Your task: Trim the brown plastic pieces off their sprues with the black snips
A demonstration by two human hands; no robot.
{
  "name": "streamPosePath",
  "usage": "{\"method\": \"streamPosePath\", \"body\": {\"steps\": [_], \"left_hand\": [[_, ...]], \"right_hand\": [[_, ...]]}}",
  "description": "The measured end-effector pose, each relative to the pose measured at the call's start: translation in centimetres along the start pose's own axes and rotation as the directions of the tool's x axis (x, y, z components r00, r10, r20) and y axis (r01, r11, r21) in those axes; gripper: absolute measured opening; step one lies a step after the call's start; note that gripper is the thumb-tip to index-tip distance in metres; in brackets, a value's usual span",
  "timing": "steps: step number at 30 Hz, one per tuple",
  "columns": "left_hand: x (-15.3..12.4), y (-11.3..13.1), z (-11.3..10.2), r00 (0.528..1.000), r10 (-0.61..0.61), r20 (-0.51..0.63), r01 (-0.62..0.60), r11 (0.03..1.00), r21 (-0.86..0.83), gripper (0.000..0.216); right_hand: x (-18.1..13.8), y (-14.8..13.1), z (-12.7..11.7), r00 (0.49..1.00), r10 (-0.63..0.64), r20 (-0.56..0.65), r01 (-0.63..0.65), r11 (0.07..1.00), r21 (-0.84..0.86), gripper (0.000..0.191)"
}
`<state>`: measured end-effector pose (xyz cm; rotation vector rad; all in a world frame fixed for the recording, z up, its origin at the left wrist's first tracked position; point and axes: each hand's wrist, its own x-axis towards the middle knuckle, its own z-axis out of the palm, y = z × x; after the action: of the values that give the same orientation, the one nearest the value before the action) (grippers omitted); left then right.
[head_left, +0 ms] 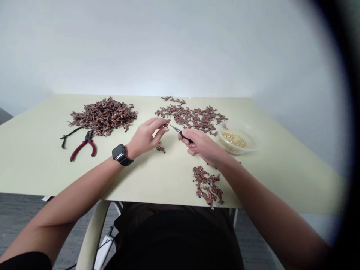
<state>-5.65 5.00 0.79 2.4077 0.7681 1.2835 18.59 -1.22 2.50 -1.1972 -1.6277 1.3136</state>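
My left hand (pixel 150 133), with a black watch on its wrist, pinches a small brown animal figurine (pixel 165 125) between thumb and fingers, which partly hide it. My right hand (pixel 198 143) is closed around dark-handled, fine-tipped pliers (pixel 177 129). Their metal tip points left and lies close to the figurine; whether they touch, I cannot tell. Under my left fingers a loose brown figurine (pixel 161 148) lies on the table (pixel 152 176). Right of my right hand stands a clear plastic bowl (pixel 251 144) with many tiny gold pieces (pixel 234 139) in it.
A big heap of brown figurines (pixel 105 115) rests at the left, with red-handled pliers (pixel 87 145) and a black tool (pixel 69 135) in front. More figurines spread out (pixel 194 118) beyond my hands. A smaller group (pixel 207 185) lies near the front edge, beside my right forearm.
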Motion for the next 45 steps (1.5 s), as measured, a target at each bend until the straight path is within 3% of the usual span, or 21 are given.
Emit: {"method": "streamPosePath", "body": {"steps": [2, 4, 7, 10, 20, 23, 25, 27, 30, 32, 35, 38, 40, 42, 45], "left_hand": [[0.1, 0.6, 0.4, 0.978, -0.204, 0.034, 0.204, 0.923, -0.326, 0.029], [0.2, 1.2, 0.8, 0.93, -0.33, 0.164, 0.36, 0.719, -0.594, 0.031], [0.3, 1.8, 1.0, 0.871, -0.384, 0.306, 0.475, 0.498, -0.726, 0.032], [0.2, 2.0, 1.0, 0.843, -0.399, 0.36, 0.519, 0.43, -0.739, 0.033], [0.1, 1.9, 1.1, 0.829, -0.402, 0.389, 0.532, 0.354, -0.769, 0.031], [0.0, 1.9, 1.3, 0.842, -0.388, 0.374, 0.517, 0.384, -0.765, 0.031], [-0.1, 2.0, 1.4, 0.879, -0.363, 0.31, 0.463, 0.492, -0.738, 0.031], [-0.2, 1.9, 1.5, 0.924, -0.332, 0.187, 0.372, 0.674, -0.639, 0.03], [-0.4, 1.3, 1.2, 0.98, -0.198, -0.022, 0.186, 0.947, -0.264, 0.025], [-0.5, 0.8, 0.7, 0.997, -0.025, -0.069, 0.026, 1.0, 0.014, 0.021], [-0.3, 0.3, 0.3, 0.995, 0.096, -0.037, -0.089, 0.985, 0.147, 0.02], [0.0, 0.7, 0.6, 0.993, -0.108, -0.044, 0.103, 0.988, -0.118, 0.025], [0.1, 1.1, 1.0, 0.959, -0.278, 0.057, 0.275, 0.864, -0.422, 0.029], [0.1, 1.4, 1.3, 0.915, -0.344, 0.209, 0.395, 0.666, -0.633, 0.031], [0.0, 1.7, 1.4, 0.865, -0.366, 0.343, 0.49, 0.472, -0.732, 0.031]], "right_hand": [[0.1, 0.2, -0.3, 0.976, -0.164, -0.146, 0.126, 0.962, -0.243, 0.032], [0.2, 0.4, -0.7, 0.914, -0.354, -0.199, 0.225, 0.85, -0.477, 0.026], [0.2, 0.7, -1.2, 0.86, -0.493, -0.135, 0.302, 0.704, -0.642, 0.027], [0.1, 0.8, -1.4, 0.854, -0.516, -0.072, 0.339, 0.655, -0.676, 0.028], [-0.1, 0.2, -1.8, 0.881, -0.472, -0.028, 0.334, 0.663, -0.671, 0.031], [-0.3, 0.0, -1.4, 0.883, -0.467, -0.039, 0.332, 0.682, -0.651, 0.03], [-0.3, 0.0, -0.7, 0.894, -0.443, -0.07, 0.312, 0.727, -0.612, 0.027], [-0.3, 0.0, 0.0, 0.925, -0.363, -0.109, 0.263, 0.822, -0.506, 0.027], [-0.3, -0.1, 0.9, 0.986, -0.143, -0.091, 0.123, 0.973, -0.196, 0.033], [-0.3, -0.3, 1.1, 1.0, -0.006, 0.0, 0.006, 1.0, 0.027, 0.036], [-0.3, -0.5, 0.9, 0.992, 0.077, 0.096, -0.093, 0.981, 0.17, 0.037], [-0.2, -0.4, 0.2, 0.998, -0.03, -0.054, 0.028, 0.999, -0.039, 0.034], [-0.1, -0.1, -0.4, 0.965, -0.2, -0.167, 0.146, 0.946, -0.289, 0.03], [0.0, 0.3, -0.9, 0.919, -0.347, -0.189, 0.222, 0.85, -0.478, 0.028], [0.2, 0.7, -1.5, 0.89, -0.439, -0.122, 0.284, 0.744, -0.604, 0.03]]}}
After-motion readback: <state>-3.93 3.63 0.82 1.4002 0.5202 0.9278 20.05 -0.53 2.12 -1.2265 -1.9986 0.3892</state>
